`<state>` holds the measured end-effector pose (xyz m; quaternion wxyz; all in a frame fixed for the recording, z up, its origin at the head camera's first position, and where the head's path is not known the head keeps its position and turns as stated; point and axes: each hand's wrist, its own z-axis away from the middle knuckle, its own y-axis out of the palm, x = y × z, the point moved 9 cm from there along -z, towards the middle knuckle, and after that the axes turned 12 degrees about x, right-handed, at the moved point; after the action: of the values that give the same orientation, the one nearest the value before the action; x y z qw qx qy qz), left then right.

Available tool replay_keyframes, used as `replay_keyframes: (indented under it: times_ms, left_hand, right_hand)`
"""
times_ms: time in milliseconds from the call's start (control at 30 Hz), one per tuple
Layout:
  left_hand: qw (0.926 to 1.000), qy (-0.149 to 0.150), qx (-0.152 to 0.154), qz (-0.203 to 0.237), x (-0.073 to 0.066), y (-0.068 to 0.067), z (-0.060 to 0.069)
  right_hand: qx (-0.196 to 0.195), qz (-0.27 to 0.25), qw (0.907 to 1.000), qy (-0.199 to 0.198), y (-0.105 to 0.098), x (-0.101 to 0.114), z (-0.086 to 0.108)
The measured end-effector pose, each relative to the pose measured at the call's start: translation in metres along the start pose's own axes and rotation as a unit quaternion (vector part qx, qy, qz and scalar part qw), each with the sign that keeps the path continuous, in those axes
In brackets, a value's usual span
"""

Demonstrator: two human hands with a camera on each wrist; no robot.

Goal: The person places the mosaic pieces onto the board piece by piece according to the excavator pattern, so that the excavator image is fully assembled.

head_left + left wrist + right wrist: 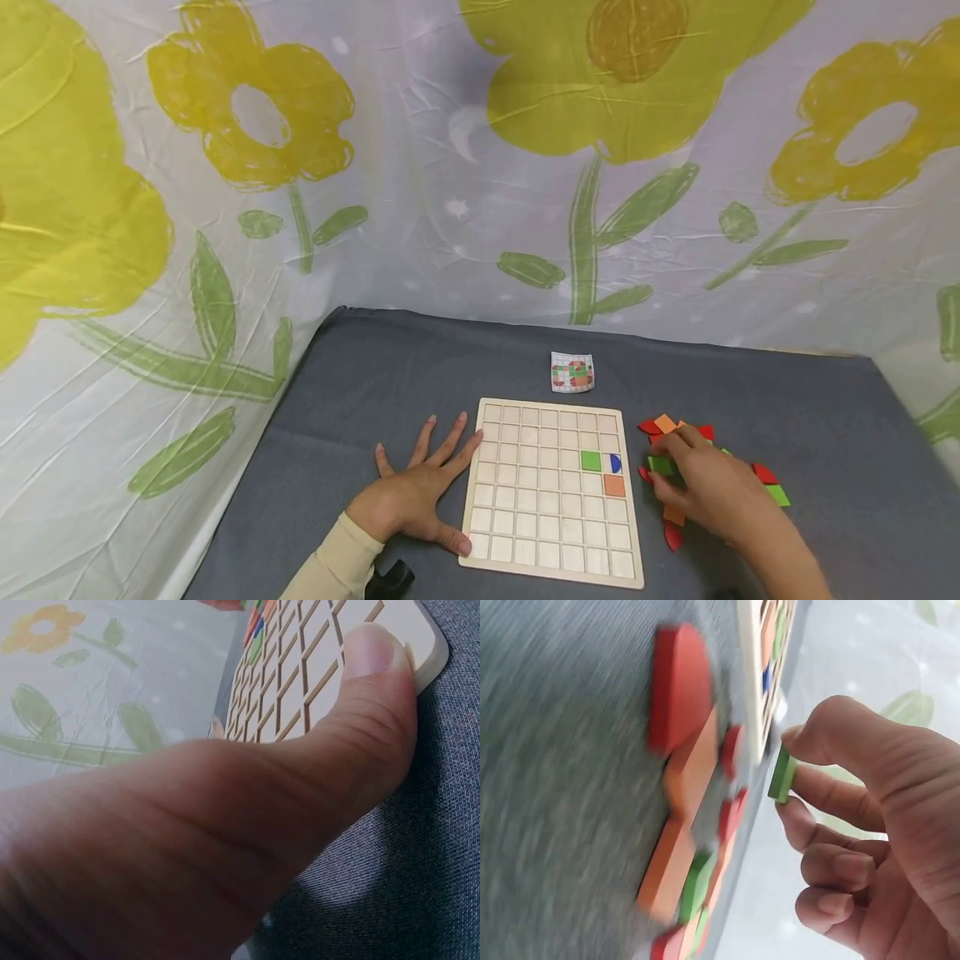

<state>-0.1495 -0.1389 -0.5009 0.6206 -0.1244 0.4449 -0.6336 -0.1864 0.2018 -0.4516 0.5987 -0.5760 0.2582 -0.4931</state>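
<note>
Right of the wooden grid board (538,507), the right hand (712,483) pinches a green tile (783,775) among loose pieces (673,537); the left hand (416,497), fingers spread apart, touches the board's left edge; inside the board sit a green square (591,461), blue semicircle (616,463) and orange square (614,485)

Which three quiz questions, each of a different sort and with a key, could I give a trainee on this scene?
1. True or false: the left hand touches the pale wooden rectangular grid board.
2. What does the right hand pinch?
3. How many coloured pieces sit in the board's cells, and which?

Key:
1. True.
2. A thin green block.
3. Three: a flat green square, a flat blue half-circle and a flat orange square.
</note>
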Motion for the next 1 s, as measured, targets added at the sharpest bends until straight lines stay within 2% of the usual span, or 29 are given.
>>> replay_keyframes:
  times_ms: [133, 233, 500, 733, 1000]
  left_hand:
    - [1.0, 0.0, 0.0, -0.002, 0.001, 0.0, -0.001]
    - [1.0, 0.001, 0.001, -0.001, 0.002, 0.0, -0.002]
    - [1.0, -0.001, 0.003, -0.003, 0.002, 0.002, -0.003]
    - [1.0, -0.002, 0.002, -0.002, 0.001, 0.002, -0.002]
    - [1.0, 0.002, 0.002, 0.0, 0.002, 0.001, -0.002]
  right_hand:
    - [-0.032, 0.01, 0.9987, -0.039, -0.004, 0.023, -0.002]
    - [-0.041, 0.02, 0.9972, -0.059, -0.002, 0.04, -0.005]
    - [-0.04, 0.048, 0.9931, -0.099, 0.012, 0.077, -0.017]
    - [-0.055, 0.068, 0.9898, -0.113, 0.019, 0.086, -0.019]
    - [-0.049, 0.075, 0.9889, -0.118, 0.018, 0.088, -0.02]
